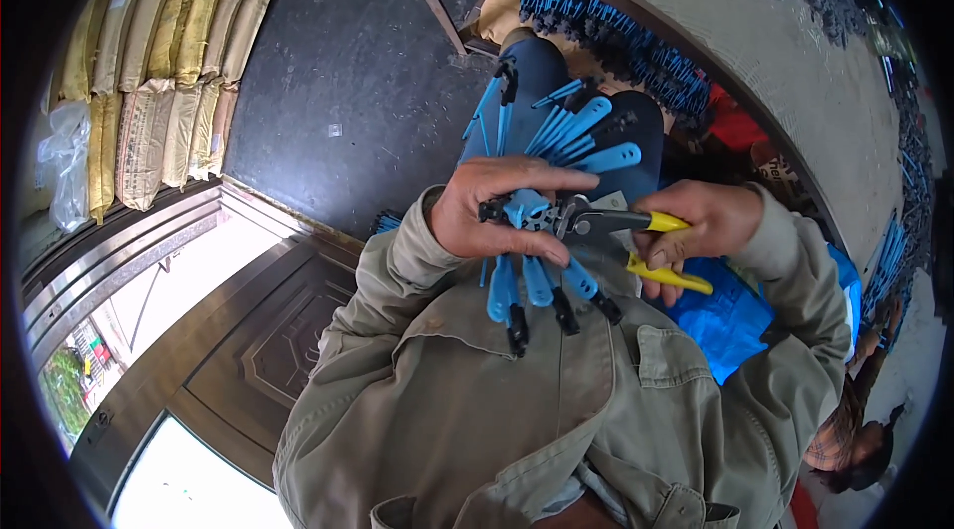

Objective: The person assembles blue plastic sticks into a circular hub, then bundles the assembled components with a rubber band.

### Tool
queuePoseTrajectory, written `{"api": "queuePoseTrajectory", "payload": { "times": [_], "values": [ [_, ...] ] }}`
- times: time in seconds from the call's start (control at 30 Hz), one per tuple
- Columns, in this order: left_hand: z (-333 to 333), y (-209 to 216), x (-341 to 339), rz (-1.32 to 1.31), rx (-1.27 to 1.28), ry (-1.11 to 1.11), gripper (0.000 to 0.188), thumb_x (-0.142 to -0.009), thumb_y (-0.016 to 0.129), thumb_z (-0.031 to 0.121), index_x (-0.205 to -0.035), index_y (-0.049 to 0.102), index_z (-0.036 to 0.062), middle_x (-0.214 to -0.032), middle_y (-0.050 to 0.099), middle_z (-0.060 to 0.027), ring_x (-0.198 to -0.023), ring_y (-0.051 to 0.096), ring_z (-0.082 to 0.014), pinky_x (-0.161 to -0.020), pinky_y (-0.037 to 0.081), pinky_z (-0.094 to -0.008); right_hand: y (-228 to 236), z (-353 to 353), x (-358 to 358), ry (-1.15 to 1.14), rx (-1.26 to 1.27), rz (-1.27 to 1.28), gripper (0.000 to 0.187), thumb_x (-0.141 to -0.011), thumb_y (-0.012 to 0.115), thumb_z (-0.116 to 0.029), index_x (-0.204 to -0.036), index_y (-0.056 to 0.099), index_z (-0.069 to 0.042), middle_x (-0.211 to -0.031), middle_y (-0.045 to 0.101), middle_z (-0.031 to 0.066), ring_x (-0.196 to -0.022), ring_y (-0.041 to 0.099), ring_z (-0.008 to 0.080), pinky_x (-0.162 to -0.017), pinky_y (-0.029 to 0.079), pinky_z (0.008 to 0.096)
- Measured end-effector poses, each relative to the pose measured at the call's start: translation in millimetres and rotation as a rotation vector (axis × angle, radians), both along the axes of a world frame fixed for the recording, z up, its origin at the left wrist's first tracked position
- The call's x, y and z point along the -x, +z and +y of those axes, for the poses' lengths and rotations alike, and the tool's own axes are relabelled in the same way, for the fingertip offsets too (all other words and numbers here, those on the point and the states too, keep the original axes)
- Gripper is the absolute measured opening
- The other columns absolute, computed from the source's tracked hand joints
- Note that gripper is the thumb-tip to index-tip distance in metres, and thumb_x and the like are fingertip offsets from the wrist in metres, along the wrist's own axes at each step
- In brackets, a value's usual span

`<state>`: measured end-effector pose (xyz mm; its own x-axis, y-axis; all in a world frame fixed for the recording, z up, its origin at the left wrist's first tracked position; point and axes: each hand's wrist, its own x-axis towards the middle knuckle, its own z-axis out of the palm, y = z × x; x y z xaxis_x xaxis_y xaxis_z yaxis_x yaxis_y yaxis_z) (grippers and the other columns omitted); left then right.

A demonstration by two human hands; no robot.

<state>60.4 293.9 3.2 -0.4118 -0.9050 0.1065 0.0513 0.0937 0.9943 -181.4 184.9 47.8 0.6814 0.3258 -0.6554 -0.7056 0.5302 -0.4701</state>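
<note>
My left hand [482, 199] grips a fan-like cluster of blue plastic pieces [538, 281] between thumb and fingers. The flat, strap-like pieces spread out from a blue hub [527, 208], several with holes and black parts at their ends. My right hand [708, 219] is closed round the yellow handles of a pair of cutting pliers [608, 222]. The handles stand apart, and the pliers' metal head lies against the hub, between my left thumb and fingers. Exactly what the jaws touch is too small to tell. More blue pieces [576, 127] stick out over my lap.
A long table [715, 2] curves along the right, with heaps of blue and dark pieces [616, 37] beneath it. Stacked sacks [149, 62] line the left wall beside a door [288, 340]. A blue bag [720, 315] lies below my right hand. Another person [845, 440] is at lower right.
</note>
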Motion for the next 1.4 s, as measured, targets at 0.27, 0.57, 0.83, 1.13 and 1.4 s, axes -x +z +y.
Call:
{"api": "queuePoseTrajectory", "payload": {
  "times": [0.27,0.57,0.83,1.13,1.4],
  "values": [
    [4,-20,2,0.097,0.143,0.099,0.051,-0.064,0.079,0.016,-0.11,0.06,0.0032,-0.1,0.064,-0.0096,-0.091,0.061,-0.0216,-0.077,0.047,-0.0311,24,38,0,0.077,1.543,-0.421,0.051,-0.076,0.07,-0.017,-0.116,0.044,0.0,-0.099,0.058,0.0175,-0.082,0.064,0.0256,-0.065,0.054,0.0317],
    [-10,-11,1,0.08,0.1,-0.188,0.051,-0.062,0.08,0.014,-0.108,0.06,0.0027,-0.103,0.063,-0.0103,-0.093,0.061,-0.0225,-0.08,0.047,-0.0314,-12,15,34,-0.164,-0.289,-0.043,0.058,-0.074,0.071,-0.015,-0.121,0.042,0.0,-0.105,0.055,0.0172,-0.074,0.06,0.0254,-0.062,0.051,0.0323],
    [1,-11,9,0.009,0.115,0.074,0.053,-0.061,0.08,0.013,-0.109,0.06,0.0024,-0.107,0.062,-0.0106,-0.093,0.061,-0.0227,-0.079,0.047,-0.032,10,56,23,0.15,2.097,-0.359,0.043,-0.085,0.06,-0.013,-0.121,0.042,0.002,-0.103,0.059,0.0201,-0.067,0.064,0.0255,-0.06,0.052,0.0303],
    [-4,-21,4,0.096,0.172,-0.047,0.048,-0.064,0.079,0.017,-0.106,0.06,0.003,-0.1,0.063,-0.01,-0.086,0.061,-0.021,-0.075,0.048,-0.0305,-9,35,33,-0.278,0.315,-0.301,0.036,-0.077,0.065,-0.014,-0.111,0.055,-0.006,-0.101,0.054,0.0136,-0.072,0.059,0.0277,-0.058,0.047,0.0323],
    [4,-21,13,0.02,0.202,0.278,0.049,-0.062,0.081,0.021,-0.102,0.06,0.0026,-0.093,0.063,-0.0096,-0.079,0.061,-0.0206,-0.07,0.047,-0.0292,-19,56,11,-0.063,1.939,-0.401,0.035,-0.064,0.069,-0.01,-0.097,0.059,-0.003,-0.095,0.054,0.0152,-0.079,0.057,0.0281,-0.064,0.047,0.0339]
  ]
}}
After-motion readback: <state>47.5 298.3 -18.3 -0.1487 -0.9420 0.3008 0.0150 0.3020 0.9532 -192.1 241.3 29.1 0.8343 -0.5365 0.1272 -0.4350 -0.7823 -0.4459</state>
